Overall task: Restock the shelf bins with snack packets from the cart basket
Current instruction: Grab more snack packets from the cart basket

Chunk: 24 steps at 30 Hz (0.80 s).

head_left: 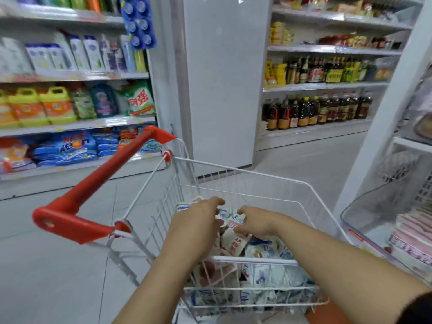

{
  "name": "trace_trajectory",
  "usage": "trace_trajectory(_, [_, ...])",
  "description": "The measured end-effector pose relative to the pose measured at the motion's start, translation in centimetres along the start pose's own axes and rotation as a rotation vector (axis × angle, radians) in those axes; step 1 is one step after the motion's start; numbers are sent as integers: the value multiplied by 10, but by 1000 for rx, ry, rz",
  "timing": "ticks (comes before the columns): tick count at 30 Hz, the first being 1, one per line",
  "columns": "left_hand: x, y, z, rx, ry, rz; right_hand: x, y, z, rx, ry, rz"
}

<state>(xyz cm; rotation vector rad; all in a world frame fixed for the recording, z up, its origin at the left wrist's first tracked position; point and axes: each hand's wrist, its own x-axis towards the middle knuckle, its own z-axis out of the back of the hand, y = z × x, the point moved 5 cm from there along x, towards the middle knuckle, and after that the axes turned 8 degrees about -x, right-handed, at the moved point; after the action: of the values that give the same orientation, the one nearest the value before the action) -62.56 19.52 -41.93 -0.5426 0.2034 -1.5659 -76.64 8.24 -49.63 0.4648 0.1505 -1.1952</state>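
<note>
A white wire cart basket [243,171] with a red handle [98,181] stands in front of me, holding several white, blue and pink snack packets [268,256]. Both my arms reach down into it. My left hand [198,220] has its fingers curled over packets near the basket's far left side. My right hand [254,220] grips packets just to the right of it, fingers curled down into the pile. A clear shelf bin [364,220] with pink packets [413,232] stacked inside sits at the right, close to the cart.
Shelves of detergent bottles and bags [70,106] line the left. A white pillar [224,78] stands straight ahead. Sauce and oil bottles [315,111] fill the shelves behind it at the right. Grey tiled floor [58,265] lies open to the left of the cart.
</note>
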Motion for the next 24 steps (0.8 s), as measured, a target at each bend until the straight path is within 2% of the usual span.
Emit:
trace_trajectory(7, [3, -2, -3, 11, 33, 7, 2, -12, -5, 195, 13, -121])
trace_trajectory(11, [2, -5, 0, 25, 20, -23, -11, -13, 1, 454, 5, -86])
trace_trajectory(19, [7, -44, -10, -63, -52, -138, -111, -56, 80, 168, -604, 83])
trace_trajectory(24, [13, -119, -52, -174, -30, -321, -199, -96, 126, -46, -849, 119])
